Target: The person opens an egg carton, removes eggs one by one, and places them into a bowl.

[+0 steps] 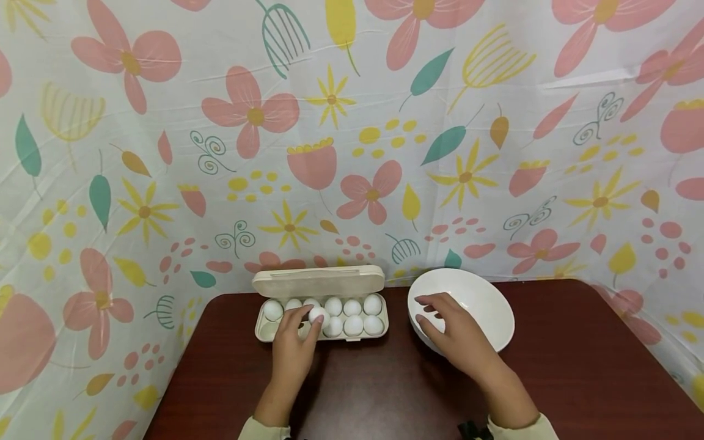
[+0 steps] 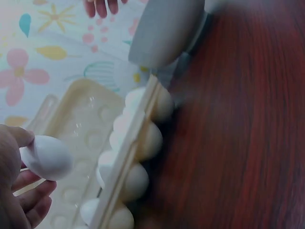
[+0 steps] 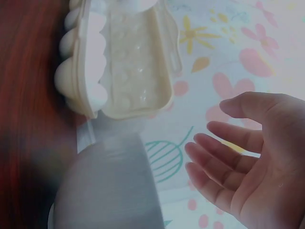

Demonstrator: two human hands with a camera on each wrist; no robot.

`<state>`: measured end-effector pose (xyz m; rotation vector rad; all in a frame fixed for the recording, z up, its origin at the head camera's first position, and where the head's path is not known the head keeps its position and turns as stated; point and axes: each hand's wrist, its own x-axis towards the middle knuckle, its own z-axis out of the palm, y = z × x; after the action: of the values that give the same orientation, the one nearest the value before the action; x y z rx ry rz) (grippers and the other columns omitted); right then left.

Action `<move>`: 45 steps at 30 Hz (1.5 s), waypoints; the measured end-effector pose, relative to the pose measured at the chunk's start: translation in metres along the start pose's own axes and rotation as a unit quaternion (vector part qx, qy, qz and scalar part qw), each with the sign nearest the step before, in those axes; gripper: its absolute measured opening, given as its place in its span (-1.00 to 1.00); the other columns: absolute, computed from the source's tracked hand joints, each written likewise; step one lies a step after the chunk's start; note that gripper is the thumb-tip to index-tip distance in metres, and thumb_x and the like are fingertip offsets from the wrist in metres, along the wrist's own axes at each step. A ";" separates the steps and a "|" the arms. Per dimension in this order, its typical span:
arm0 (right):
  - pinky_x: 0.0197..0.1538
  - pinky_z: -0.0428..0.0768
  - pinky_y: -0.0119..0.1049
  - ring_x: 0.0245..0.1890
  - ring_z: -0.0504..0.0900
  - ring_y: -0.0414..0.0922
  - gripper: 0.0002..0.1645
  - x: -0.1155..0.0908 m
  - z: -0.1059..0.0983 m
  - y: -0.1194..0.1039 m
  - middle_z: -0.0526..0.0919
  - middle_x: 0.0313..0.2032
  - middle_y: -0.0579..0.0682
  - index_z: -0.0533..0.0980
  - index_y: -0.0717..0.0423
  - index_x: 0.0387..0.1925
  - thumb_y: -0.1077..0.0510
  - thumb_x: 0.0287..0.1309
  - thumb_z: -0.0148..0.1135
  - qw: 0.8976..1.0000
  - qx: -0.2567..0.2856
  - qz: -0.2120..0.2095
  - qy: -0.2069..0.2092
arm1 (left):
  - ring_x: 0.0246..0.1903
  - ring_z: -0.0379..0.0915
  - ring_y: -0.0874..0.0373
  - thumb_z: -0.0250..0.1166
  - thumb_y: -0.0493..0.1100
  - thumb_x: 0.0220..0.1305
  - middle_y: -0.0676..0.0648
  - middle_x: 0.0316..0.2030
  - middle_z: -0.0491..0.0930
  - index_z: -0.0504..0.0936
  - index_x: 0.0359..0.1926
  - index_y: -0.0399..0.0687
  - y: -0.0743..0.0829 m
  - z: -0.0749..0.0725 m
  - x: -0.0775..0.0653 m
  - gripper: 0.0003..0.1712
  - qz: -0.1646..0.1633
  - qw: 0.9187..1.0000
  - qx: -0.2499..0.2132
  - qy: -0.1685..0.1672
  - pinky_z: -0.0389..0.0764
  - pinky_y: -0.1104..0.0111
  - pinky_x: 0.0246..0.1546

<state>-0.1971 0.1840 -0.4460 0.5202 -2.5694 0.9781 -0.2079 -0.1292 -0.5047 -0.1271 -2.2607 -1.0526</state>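
My left hand (image 1: 295,348) pinches a white egg (image 2: 47,158) between thumb and fingers, raised over the front left part of a cream egg carton (image 1: 360,339). The carton's lid (image 1: 319,282) stands open at the back, and several white eggs (image 1: 354,325) sit in its cups. At the front left corner one cup (image 1: 268,332) holds no egg. Over the left side of a white bowl (image 1: 497,305), my right hand (image 1: 459,336) hovers with fingers apart and loosely bent, nothing between them. In the right wrist view its palm and fingers (image 3: 224,152) show bare.
Carton and bowl stand side by side near the back of a dark reddish-brown table (image 1: 374,391). Right behind them hangs a white cloth (image 1: 352,153) printed with flowers and leaves. A small black object (image 1: 474,430) shows by the right sleeve.
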 end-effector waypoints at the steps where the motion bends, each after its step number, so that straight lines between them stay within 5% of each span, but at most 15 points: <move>1: -0.01 0.68 -0.04 -0.03 0.67 -0.06 -0.64 0.000 0.000 -0.002 0.65 -0.02 -0.05 0.57 0.10 0.11 0.17 0.31 0.32 1.000 0.000 -0.005 0.000 | -0.12 0.63 0.12 0.48 -0.11 0.22 -0.04 -0.11 0.65 0.71 0.02 -0.13 0.003 0.000 0.000 -0.63 0.003 1.000 -0.003 0.000 0.67 0.23 -0.13; 23: 0.05 0.66 -0.26 -0.02 0.66 -0.26 -0.49 -0.010 0.020 -0.031 0.57 -0.01 -0.37 0.53 -0.20 0.17 0.05 0.18 0.46 0.997 0.014 -0.057 -0.057 | -0.17 0.61 0.19 0.47 -0.07 0.24 0.07 -0.13 0.64 0.71 0.00 -0.03 0.045 0.004 -0.015 -0.67 0.062 0.995 -0.067 -0.051 0.68 0.29 -0.15; 33: 0.02 0.67 -0.33 -0.04 0.65 -0.31 -0.42 -0.012 0.032 -0.039 0.60 0.03 -0.22 0.54 -0.03 0.18 0.02 0.13 0.49 0.990 0.028 -0.120 -0.062 | -0.16 0.61 0.27 0.44 -0.11 0.27 0.07 -0.10 0.66 0.69 0.03 -0.02 0.055 0.010 -0.026 -0.68 0.098 0.987 -0.096 -0.085 0.70 0.32 -0.16; 45: -0.02 0.69 -0.31 -0.06 0.69 -0.24 -0.44 -0.015 0.042 -0.042 0.57 0.01 -0.26 0.52 -0.08 0.18 0.00 0.17 0.47 0.990 0.042 -0.111 -0.081 | -0.24 0.59 0.30 0.42 -0.09 0.29 0.08 -0.14 0.65 0.69 -0.01 0.01 0.059 0.015 -0.032 -0.72 0.110 0.983 -0.111 -0.099 0.67 0.45 -0.25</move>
<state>-0.1724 0.1295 -0.4585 0.9219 -2.5463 1.0044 -0.1699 -0.0727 -0.4919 -0.5857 -2.2309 -1.2129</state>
